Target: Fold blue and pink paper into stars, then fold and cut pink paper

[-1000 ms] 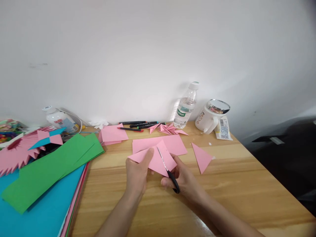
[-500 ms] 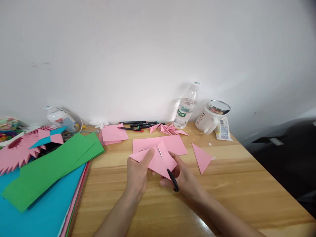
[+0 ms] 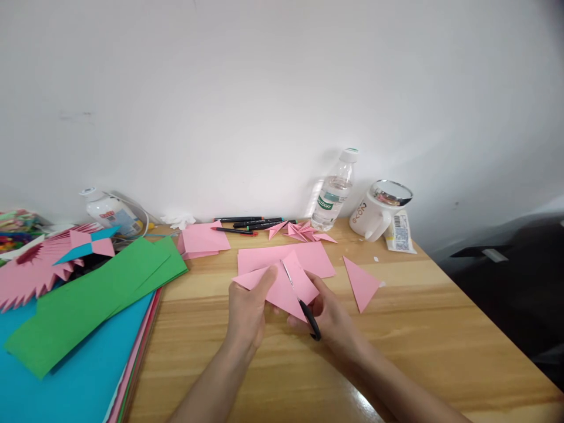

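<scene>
My left hand point(image 3: 249, 305) pinches a piece of pink paper point(image 3: 282, 291), with the thumb on top and the fingers underneath. Black-handled scissors point(image 3: 311, 320) are gripped in my right hand point(image 3: 328, 314), whose fingers are partly hidden behind the paper. One silver blade lies over the paper's face, pointing away from me and slightly left; the other is out of sight beneath it. Just beyond the hands, a pink paper rectangle point(image 3: 308, 258) rests on the table. To the right lies a pink paper triangle point(image 3: 360, 285).
Along the wall are black markers point(image 3: 259, 224), folded pink pieces point(image 3: 303, 231), a water bottle point(image 3: 332, 194), a white mug point(image 3: 374, 214) and a small packet point(image 3: 400, 232). Pink squares point(image 3: 205, 238) lie left of centre. Green strips point(image 3: 101, 294) top a stack of coloured sheets point(image 3: 79, 376).
The scissor blades have closed a little along the paper, and more of the upper blade shows. Both hands keep nearly the same place; the whole view has shifted slightly.
</scene>
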